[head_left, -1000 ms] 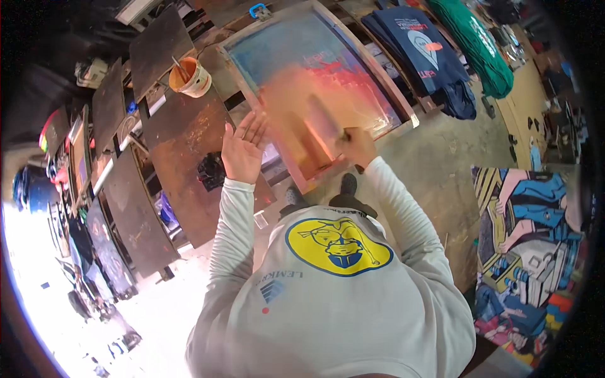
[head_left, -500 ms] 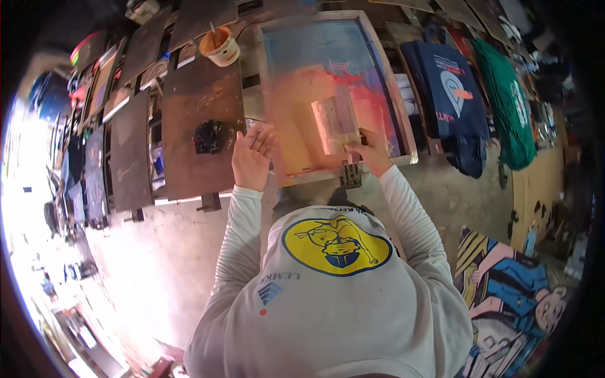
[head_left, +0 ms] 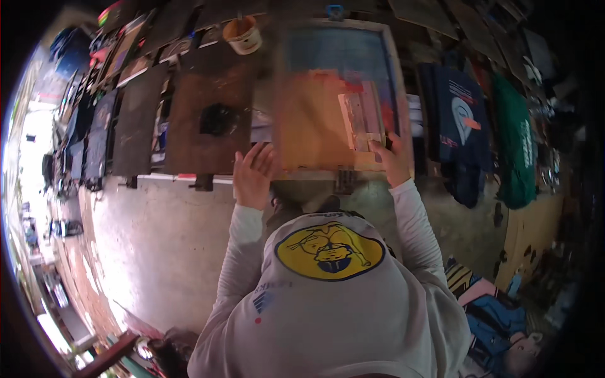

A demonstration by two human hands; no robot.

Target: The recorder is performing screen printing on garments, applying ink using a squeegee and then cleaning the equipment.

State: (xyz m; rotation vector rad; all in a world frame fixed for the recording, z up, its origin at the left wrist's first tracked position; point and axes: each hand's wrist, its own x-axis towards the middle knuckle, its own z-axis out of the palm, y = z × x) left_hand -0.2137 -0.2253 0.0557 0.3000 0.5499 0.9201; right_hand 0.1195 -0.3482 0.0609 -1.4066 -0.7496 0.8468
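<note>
In front of me is a wooden-framed printing screen [head_left: 406, 120], its mesh blue at the far end and stained orange and red nearer me. My right hand [head_left: 397, 165] grips the near end of a squeegee [head_left: 363, 120], a pale, flat, long block over the right part of the mesh. Beside the screen's near left corner is my left hand [head_left: 254, 175], fingers apart and slightly bent, holding nothing. Whether its fingertips touch the frame, I cannot tell.
Left of the screen, a dark board [head_left: 183, 138] bears a crumpled black cloth-like lump [head_left: 218, 120]. A stained white tub [head_left: 243, 39] stands beyond. Navy bags [head_left: 457, 116] and green fabric [head_left: 513, 145] hang at right. A metal clamp [head_left: 344, 181] sits at the screen's near edge.
My view has shifted, so the bench appears further right. The squeegee has moved slightly rightward over the mesh, still in my right hand. My left hand stays near the frame's left corner.
</note>
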